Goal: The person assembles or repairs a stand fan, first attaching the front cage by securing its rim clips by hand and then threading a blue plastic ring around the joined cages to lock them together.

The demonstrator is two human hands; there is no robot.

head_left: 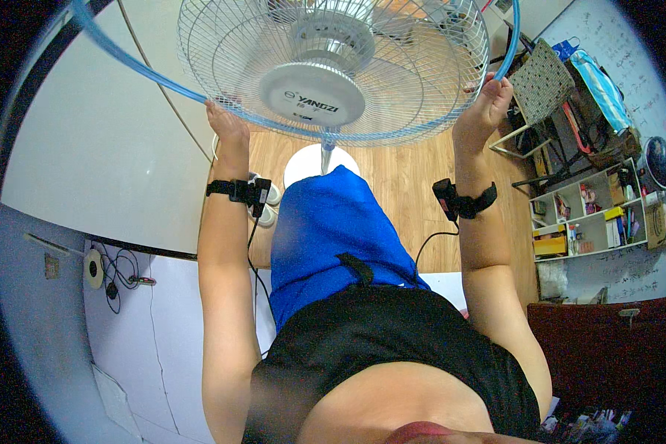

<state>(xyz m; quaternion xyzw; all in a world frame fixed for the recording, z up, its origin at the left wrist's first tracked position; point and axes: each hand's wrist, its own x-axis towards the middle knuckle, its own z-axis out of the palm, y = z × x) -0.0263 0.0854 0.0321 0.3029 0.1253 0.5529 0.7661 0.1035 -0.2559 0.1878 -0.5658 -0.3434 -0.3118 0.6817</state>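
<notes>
The left hand (228, 132) at eleven o'clock and right hand (485, 115) at one, well apart, both clasp the blue hoop (166, 83) by the wire-caged pedestal fan (313, 95) at twelve, where matched pressure should best keep the hoop from twisting.

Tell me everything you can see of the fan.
The fan stands upright, its top cut off by the picture. Its round wire grille surrounds a pale centre disc with dark printing. A light-blue, plastic-looking strip follows the lower rim and spreads outward at both sides; the left hand touches it, and the right hand grips it. Below, a metallic-looking pole meets a white base on the wood-look floor.
</notes>
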